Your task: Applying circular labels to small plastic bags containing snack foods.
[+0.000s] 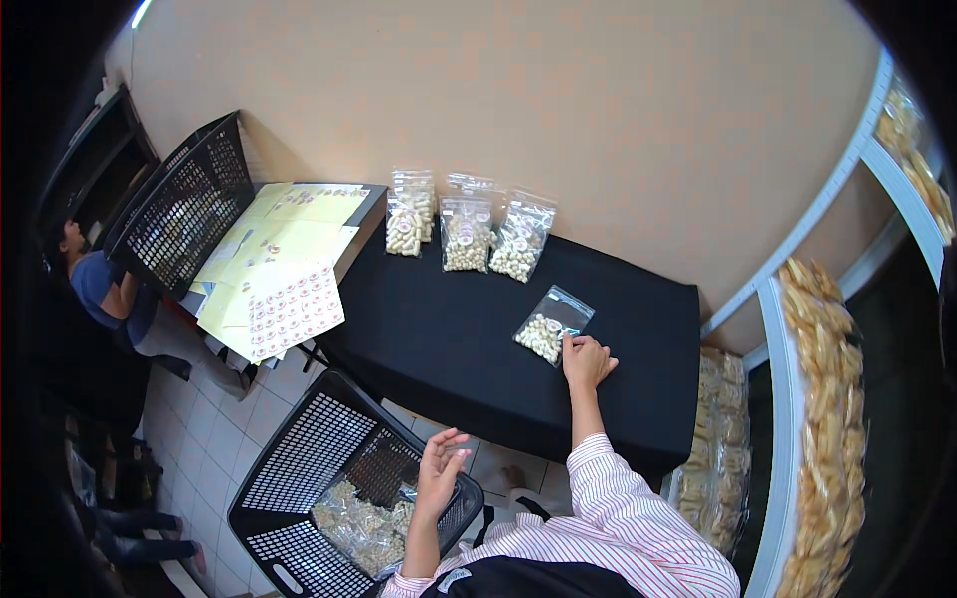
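Observation:
A clear zip bag of small cream-coloured round pieces (537, 336) lies on the black-covered table (448, 351), a round label on its front. My right hand (589, 360) touches the lower right edge of this bag with its fingertips; whether they pinch it or only press on it is unclear. Over the rim of a black plastic basket (321, 448), my left hand (441, 471) is raised with its fingers apart, holding nothing. Inside that basket are several clear bags of pale pieces (366, 527). Labelled bags of round pieces (467, 239) and of longer pieces (406, 232) stand near the wall.
Sticker sheets (295, 310) cover a side table at left, beside another black basket (191, 209). A person (112, 291) stands behind that basket. On the right, a white shelf rack (781, 418) holds bagged yellowish goods (822, 426). Another person's legs (149, 534) show at lower left.

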`<state>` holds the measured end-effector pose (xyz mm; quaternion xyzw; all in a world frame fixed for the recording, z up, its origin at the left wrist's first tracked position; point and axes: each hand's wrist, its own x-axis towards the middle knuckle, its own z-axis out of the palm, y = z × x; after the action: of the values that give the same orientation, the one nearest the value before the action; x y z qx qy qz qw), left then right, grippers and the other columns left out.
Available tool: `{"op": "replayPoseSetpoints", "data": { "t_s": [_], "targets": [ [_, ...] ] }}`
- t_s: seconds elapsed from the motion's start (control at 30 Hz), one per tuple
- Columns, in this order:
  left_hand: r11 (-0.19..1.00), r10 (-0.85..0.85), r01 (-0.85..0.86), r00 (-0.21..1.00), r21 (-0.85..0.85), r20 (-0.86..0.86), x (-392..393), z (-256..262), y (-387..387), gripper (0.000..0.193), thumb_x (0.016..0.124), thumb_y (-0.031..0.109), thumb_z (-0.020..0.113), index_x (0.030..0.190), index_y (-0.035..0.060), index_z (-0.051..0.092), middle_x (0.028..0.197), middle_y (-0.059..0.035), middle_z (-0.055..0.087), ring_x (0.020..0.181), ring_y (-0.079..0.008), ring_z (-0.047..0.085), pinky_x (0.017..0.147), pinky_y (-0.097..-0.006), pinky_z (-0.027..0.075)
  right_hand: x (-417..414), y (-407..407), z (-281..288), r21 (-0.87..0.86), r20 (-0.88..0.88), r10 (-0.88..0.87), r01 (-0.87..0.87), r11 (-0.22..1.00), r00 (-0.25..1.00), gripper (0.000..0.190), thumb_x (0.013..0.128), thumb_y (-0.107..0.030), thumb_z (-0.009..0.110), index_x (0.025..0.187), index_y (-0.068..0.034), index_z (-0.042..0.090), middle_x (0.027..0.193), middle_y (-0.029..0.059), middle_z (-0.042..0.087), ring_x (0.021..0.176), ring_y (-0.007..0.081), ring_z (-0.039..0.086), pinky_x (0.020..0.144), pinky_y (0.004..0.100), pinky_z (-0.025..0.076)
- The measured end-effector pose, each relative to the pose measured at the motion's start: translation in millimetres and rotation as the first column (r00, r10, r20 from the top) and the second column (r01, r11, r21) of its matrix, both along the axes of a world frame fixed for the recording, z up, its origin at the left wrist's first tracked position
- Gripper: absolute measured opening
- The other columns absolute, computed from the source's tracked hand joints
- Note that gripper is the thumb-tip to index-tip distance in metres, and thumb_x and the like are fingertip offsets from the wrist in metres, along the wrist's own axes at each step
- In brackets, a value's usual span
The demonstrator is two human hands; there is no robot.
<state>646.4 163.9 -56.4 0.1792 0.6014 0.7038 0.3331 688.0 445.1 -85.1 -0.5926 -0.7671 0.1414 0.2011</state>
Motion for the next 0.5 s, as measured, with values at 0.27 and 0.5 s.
{"op": "replayPoseSetpoints", "data": {
  "t_s": [0.27, 0.5],
  "targets": [
    [0.990, 0.116, -0.126, 0.984, 0.067, 0.137, -40, -32, 70, 0.038, 0.081, 0.009, 0.048, 0.116, 0.0030, 0.033, 0.113, -0.0116, 0.044, 0.101, -0.0177, 0.046, 0.078, -0.0267, 0.042, -25, 8, 7, -0.040, -0.940, 0.260, -0.826, 0.562, 0.223, 0.005, 0.081, -0.003, 0.041, 0.080, -0.003, 0.046, 0.100, 0.0117, 0.054, 0.077, 0.0094, 0.052, 0.067, 0.0226, 0.044],
    [0.938, 0.078, -0.174, 0.948, 0.298, 0.308, -56, -34, 122, 0.043, 0.082, 0.006, 0.048, 0.120, 0.0006, 0.029, 0.114, -0.0115, 0.044, 0.104, -0.0177, 0.044, 0.087, -0.0290, 0.038, -66, 5, 21, -0.118, -0.880, 0.382, -0.910, 0.398, 0.281, 0.011, 0.080, -0.013, 0.050, 0.083, -0.002, 0.051, 0.091, 0.0084, 0.055, 0.070, 0.0081, 0.052, 0.062, 0.0215, 0.042]
  ]
}}
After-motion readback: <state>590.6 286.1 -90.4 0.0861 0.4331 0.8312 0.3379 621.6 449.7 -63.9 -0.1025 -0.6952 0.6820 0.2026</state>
